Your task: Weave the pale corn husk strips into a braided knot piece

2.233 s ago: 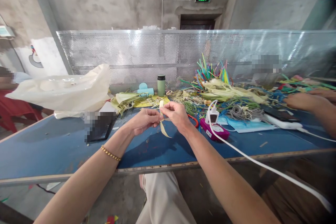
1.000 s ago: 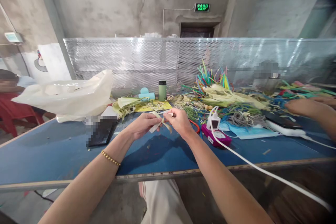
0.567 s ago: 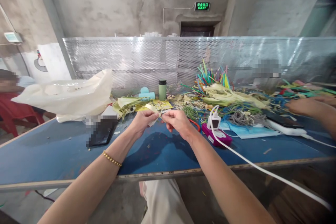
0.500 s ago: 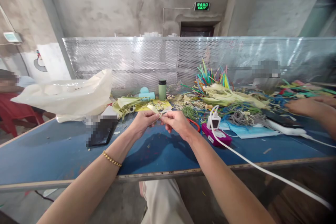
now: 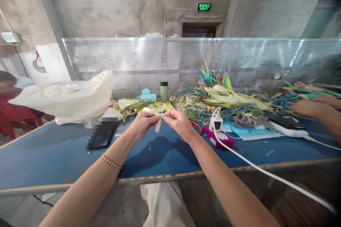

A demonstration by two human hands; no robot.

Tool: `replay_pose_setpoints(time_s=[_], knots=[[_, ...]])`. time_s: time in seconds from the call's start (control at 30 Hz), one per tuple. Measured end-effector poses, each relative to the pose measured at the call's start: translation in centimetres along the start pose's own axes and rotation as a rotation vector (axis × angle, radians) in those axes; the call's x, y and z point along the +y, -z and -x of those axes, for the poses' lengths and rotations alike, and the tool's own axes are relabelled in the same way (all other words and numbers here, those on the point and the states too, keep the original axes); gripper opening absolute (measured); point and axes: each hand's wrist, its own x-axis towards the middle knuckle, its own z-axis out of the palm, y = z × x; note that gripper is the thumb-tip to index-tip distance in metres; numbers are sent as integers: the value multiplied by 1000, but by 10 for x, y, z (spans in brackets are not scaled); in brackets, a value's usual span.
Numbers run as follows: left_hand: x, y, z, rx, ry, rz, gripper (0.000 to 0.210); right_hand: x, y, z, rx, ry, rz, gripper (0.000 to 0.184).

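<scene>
My left hand (image 5: 142,124) pinches a pale corn husk strip (image 5: 158,126) between thumb and fingers, just above the table's middle. Opposite it, the fingers of my right hand (image 5: 178,122) are closed on the same strip, and the fingertips of both hands almost meet. One end of the husk hangs below the fingers; other parts stick up above them. Whether it is one piece or more, I cannot tell. Behind the hands lie a yellow sheet (image 5: 168,105) with scraps and a bundle of husks (image 5: 125,107).
A purple box (image 5: 217,139) with a white charger and cable sits at right, beside orange-handled scissors (image 5: 197,127). Behind stand a green bottle (image 5: 164,92) and coloured stems (image 5: 213,78). A dark phone (image 5: 102,136) and plastic bag (image 5: 66,95) lie left. A co-worker's hand (image 5: 306,109) is far right.
The husk has turned between my fingers: one end now hangs down below them and another part stands up behind. Both hands stay close together in nearly the same place.
</scene>
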Motion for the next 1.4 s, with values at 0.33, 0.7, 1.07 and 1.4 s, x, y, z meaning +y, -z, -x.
replay_pose_setpoints(time_s=[0.33,0.7,1.07,1.4], knots=[[6,-5,3,-40,19,74,27,7,-1,-2,124,18,59,25],[-4,-6,-2,98,-99,116,21,0,-7,1,29,46,174,36],[-4,-9,-1,82,-213,-72,33,-3,-10,2,-7,102,90,24],[-5,-10,-1,102,-213,30,33,-9,-10,3,-39,136,163,21]])
